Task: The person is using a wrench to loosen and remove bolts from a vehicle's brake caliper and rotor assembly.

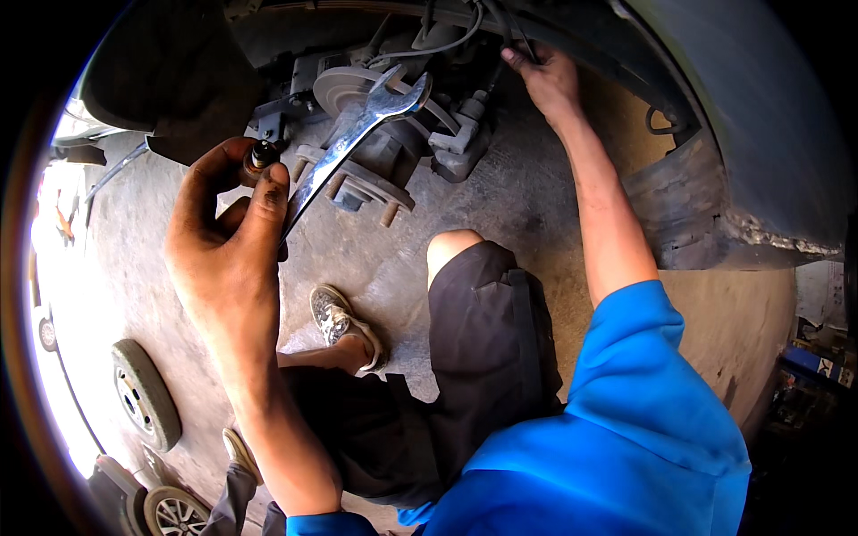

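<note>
My left hand [228, 214] is closed round a large shiny open-end wrench [335, 152], its jaws pointing up toward the brake disc [338, 87]. Between the same hand's thumb and forefinger sits a small dark round fitting [261, 155]. Higher up on the right, my right hand [550, 82] reaches into the wheel arch, its fingers closed around a thin dark hose or cable [522, 37]. Shadow hides part of that grip. Behind the wrench is the wheel hub [374, 186], bare of its wheel, with studs sticking out.
The dark fender [769, 134] curves down on the right, with a ragged lower edge. A spare wheel [146, 395] stands at the left, and another car's wheel [174, 514] shows below it. Another person's leg [234, 500] is at the lower left. Boxes [815, 364] sit far right.
</note>
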The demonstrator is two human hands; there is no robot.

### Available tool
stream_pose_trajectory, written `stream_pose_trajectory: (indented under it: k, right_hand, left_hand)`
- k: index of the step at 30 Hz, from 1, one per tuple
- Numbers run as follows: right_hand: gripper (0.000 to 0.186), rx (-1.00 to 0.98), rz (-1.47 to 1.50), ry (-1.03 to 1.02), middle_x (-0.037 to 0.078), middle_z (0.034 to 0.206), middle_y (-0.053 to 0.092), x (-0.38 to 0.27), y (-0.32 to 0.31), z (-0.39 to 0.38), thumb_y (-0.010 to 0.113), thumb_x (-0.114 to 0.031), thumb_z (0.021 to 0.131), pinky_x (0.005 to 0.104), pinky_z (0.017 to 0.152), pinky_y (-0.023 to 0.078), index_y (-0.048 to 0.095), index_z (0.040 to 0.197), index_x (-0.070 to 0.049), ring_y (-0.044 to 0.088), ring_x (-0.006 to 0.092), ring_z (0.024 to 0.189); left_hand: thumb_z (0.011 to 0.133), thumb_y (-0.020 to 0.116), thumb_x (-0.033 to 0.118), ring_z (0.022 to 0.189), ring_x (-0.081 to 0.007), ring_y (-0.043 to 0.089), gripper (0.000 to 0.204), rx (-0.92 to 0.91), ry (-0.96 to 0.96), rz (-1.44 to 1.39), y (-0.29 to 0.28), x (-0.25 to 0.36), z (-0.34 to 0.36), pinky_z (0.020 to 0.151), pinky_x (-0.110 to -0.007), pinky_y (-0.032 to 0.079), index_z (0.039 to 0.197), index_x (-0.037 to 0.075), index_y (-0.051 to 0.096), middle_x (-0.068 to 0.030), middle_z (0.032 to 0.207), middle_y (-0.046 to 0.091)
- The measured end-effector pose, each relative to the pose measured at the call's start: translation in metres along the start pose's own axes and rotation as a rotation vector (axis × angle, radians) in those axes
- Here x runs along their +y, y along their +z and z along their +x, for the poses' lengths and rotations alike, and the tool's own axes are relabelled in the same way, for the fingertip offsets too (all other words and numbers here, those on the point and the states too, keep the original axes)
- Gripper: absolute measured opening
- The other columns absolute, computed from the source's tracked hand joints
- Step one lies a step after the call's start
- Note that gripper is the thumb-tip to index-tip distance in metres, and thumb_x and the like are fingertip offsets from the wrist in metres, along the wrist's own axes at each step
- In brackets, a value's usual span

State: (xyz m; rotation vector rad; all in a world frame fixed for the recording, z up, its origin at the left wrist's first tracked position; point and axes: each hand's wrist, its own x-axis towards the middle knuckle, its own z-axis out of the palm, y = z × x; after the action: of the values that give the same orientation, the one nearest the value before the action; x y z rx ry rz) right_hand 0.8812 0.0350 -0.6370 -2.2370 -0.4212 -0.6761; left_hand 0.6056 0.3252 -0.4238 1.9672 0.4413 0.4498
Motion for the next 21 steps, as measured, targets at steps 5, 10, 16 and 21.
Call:
stream_pose_trajectory:
  k: [5,10,16,21]
  right_hand:
    - [0.03,-0.124,0.173,0.259,0.008,0.088,0.07,-0.045,-0.003,0.012,0.072,-0.025,0.083,0.0314,0.077,0.045,0.068,0.1,0.0,0.06,0.0146,0.083]
    - [0.031,-0.118,-0.054,0.086,0.01,0.085,0.069,-0.003,-0.006,0.019,0.071,-0.027,0.084,0.0333,0.075,0.045,0.068,0.099,0.0,0.059,0.0163,0.079]
    - [0.032,-0.132,0.039,0.084,0.014,0.096,0.069,-0.06,-0.023,0.008,0.068,-0.024,0.086,0.0333,0.083,0.045,0.064,0.106,0.001,0.062,0.0204,0.091]
    - [0.033,-0.087,-0.01,0.131,0.016,0.104,0.068,-0.053,-0.021,-0.001,0.066,-0.022,0.088,0.0342,0.088,0.044,0.062,0.112,0.001,0.062,0.0237,0.098]
  left_hand:
    - [0.085,0.072,0.011,0.07,-0.0037,0.056,0.034,0.012,-0.042,-0.007,-0.006,-0.005,0.0,0.058,-0.015,0.044,0.113,-0.003,0.06,-0.0054,0.096,0.064]
    - [0.085,0.072,0.011,0.071,-0.0042,0.057,0.034,-0.011,-0.019,0.008,-0.002,0.0,-0.004,0.06,-0.016,0.045,0.113,-0.003,0.06,-0.0057,0.096,0.064]
    - [0.085,0.071,0.01,0.071,-0.0048,0.057,0.033,0.001,0.006,-0.003,-0.008,-0.002,-0.005,0.062,-0.017,0.047,0.113,-0.003,0.06,-0.0061,0.096,0.064]
    - [0.085,0.071,0.009,0.07,-0.0042,0.057,0.033,-0.022,-0.01,-0.035,-0.007,0.001,-0.008,0.061,-0.016,0.046,0.113,-0.003,0.06,-0.0056,0.095,0.064]
